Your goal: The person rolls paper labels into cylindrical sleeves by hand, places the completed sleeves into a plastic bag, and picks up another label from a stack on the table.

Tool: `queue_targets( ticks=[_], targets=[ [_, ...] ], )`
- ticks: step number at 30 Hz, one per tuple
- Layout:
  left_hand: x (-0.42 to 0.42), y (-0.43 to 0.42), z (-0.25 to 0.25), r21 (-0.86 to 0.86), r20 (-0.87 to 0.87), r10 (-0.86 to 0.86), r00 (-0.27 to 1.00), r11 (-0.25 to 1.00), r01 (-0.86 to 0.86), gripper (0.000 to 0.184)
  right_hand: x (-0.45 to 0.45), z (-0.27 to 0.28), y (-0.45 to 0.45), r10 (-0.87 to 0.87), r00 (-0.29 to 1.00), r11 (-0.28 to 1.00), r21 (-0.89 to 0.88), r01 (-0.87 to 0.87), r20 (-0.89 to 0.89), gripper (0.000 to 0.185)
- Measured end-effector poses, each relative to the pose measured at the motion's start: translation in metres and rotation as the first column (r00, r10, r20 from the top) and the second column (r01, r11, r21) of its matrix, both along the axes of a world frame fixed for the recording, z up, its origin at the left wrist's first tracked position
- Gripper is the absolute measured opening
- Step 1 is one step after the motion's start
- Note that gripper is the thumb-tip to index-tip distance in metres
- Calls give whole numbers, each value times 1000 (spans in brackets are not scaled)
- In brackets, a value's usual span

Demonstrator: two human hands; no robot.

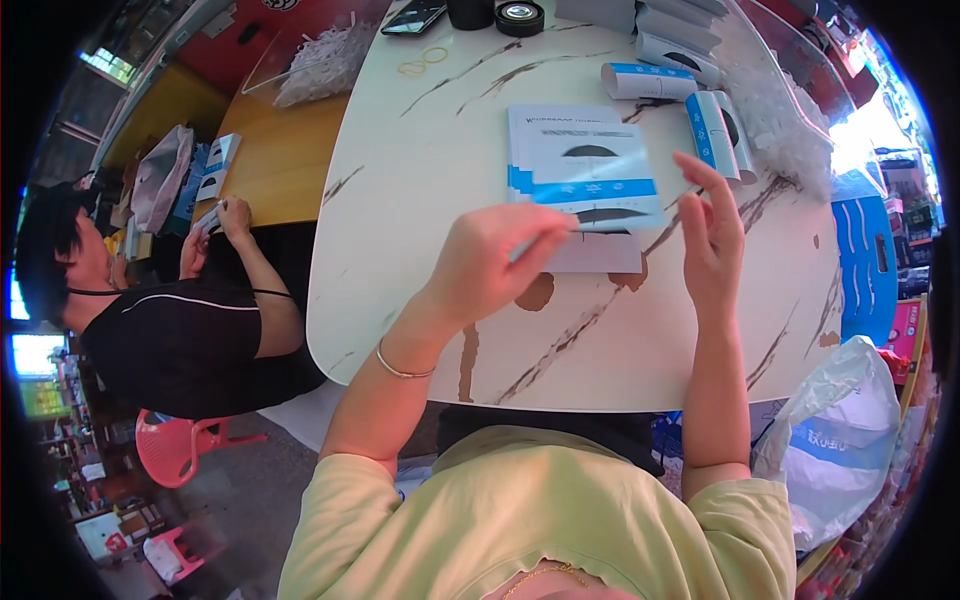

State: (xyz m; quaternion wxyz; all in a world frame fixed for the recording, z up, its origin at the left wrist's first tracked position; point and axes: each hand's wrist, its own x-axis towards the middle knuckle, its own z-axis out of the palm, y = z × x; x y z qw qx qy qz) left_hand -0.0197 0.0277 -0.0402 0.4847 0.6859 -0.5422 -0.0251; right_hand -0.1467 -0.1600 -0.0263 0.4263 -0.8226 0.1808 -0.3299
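Observation:
A stack of printed sheets (590, 258) with umbrella pictures lies on the marble-patterned table. Just above it, tilted and slightly blurred, is a single printed sheet (590, 165) with a blue band and a black umbrella. My left hand (500, 255) pinches this sheet near its lower left corner. To the right of the sheet, my right hand (714, 225) is raised with thumb and fingers apart, holding nothing. Beyond it lie rolled printed sheets (648, 82) and more rolled sheets (712, 135) in the same blue and white.
Clear plastic sleeves (795, 130) are heaped at the right edge. A phone (414, 17), rubber bands (424, 62) and a tape roll (519, 18) sit at the far side. Another person (190, 330) works at the wooden table on the left. A white bag (840, 440) stands right.

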Motion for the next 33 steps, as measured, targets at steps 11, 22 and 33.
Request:
queue_targets(
  ticks=[11,22,33],
  targets=[
    [14,10,18,-505,-834,-398,382,829,-238,35,-5,5,2,109,994,986,-127,-111,-23,21],
    [-1,4,8,-252,-727,-353,589,935,249,34,-6,7,10,117,966,927,324,-190,231,8],
    [7,11,-8,-453,-837,-426,343,892,3,73,-6,6,9,146,985,919,356,-168,88,14]
  ],
)
